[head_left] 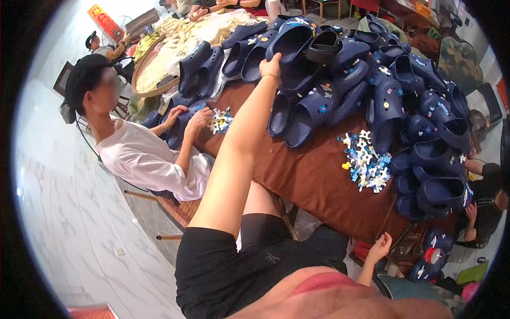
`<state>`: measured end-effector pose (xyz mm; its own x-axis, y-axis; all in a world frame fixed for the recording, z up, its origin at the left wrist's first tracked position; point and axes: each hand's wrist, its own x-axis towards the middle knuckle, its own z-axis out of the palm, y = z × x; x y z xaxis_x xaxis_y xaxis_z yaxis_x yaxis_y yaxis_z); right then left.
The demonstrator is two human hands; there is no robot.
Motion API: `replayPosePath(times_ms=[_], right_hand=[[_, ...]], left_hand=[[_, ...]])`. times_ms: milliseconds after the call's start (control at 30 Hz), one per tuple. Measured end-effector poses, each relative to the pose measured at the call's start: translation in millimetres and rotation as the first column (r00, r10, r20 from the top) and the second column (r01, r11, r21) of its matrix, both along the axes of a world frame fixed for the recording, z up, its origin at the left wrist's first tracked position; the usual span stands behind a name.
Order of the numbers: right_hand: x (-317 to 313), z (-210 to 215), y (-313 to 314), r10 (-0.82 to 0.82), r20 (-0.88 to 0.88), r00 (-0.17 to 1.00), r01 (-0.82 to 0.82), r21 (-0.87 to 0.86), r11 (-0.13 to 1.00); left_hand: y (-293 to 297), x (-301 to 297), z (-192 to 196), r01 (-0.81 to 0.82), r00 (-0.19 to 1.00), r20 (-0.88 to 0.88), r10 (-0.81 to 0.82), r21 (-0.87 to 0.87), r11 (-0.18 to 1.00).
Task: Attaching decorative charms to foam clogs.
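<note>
My left arm stretches far across the table. Its hand (270,66) grips the heel end of a navy clog (293,43) at the top of the pile, thumb and fingers closed on it. Below and beside that one lie more navy clogs, several with small charms on top, such as a clog (387,109) right of the middle. My right hand (380,248) is held low by the table's near edge, empty, fingers loosely bent and apart. Between the clogs and the near edge lies a heap of white, blue and yellow shoe charms (367,166).
A brown cloth (319,183) covers the table. On the left a seated co-worker (149,143) handles a clog beside a smaller charm heap (220,121). Behind stands a round tray (142,74) of pale pieces. Another person (486,196) sits at the right edge.
</note>
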<state>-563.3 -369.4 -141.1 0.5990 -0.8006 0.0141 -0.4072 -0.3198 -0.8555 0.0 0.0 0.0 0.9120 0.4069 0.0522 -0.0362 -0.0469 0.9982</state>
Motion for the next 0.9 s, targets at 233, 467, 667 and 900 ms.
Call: replayPosePath(times_ms=[233,467,667,900], right_hand=[[10,6,7,0.003,0.095,0.995,-0.007,0.048,0.999],[61,1,36,0.201,0.361,0.911,-0.228,0.034,0.973],[139,42,78,0.279,0.519,0.808,-0.506,0.369,0.780],[159,30,106,0.357,0.343,0.869,-0.496,0.597,0.631]], left_hand=[[1,-71,60,0.040,0.992,0.118,0.051,-0.663,0.748],[21,-232,37,0.458,0.889,0.326,-0.322,-0.603,0.653],[22,-367,-46,0.388,0.871,0.038,-0.490,-0.665,0.638],[84,-379,-127,0.454,0.667,-0.387,-0.636,-0.466,0.759]])
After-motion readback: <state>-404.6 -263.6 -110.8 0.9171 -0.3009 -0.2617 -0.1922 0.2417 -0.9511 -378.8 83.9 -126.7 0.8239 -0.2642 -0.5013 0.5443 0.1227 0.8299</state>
